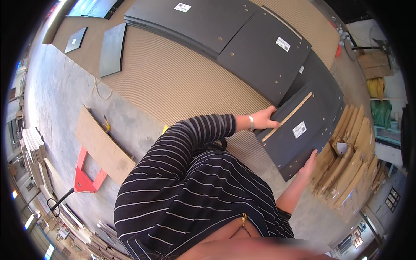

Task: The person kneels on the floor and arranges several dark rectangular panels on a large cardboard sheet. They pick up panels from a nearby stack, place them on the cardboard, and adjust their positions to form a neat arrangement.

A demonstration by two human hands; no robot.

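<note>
A dark grey board (279, 151) with drilled holes, a pale slot and a white label lies tilted in front of me at the right. My left hand (263, 118) is closed on its left edge, the thumb on top near the slot. On the board's near right edge, my right hand (309, 164) grips with the fingers partly hidden beneath. Another dark board (320, 73) shows just behind. Farther off, a labelled board (264, 52) with a slot lies beside a stack of large dark boards (190, 26).
Corrugated cardboard (173, 82) covers the work surface. Small dark panels (112, 50) lie at the far left. A red pallet jack (84, 175) and a brown board (102, 143) are on the left floor. Folded cardboard (351, 160) is stacked at the right.
</note>
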